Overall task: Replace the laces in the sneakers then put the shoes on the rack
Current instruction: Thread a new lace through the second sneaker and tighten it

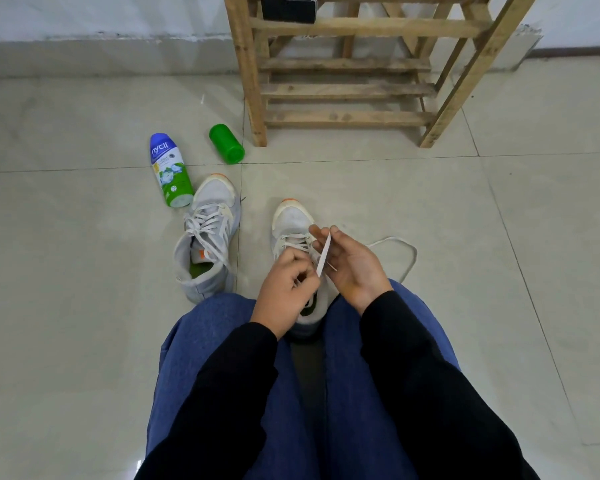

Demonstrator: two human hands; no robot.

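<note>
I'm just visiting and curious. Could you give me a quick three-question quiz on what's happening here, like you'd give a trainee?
1. True or false: the laced sneaker and the sneaker being laced are both on the floor, not on the wooden rack.
2. What do the left hand and right hand hold? A) a white lace B) a brush C) a sock
3. Which object lies on the floor between the bottle and the rack?
Key: 1 true; 2 A; 3 the green container.
</note>
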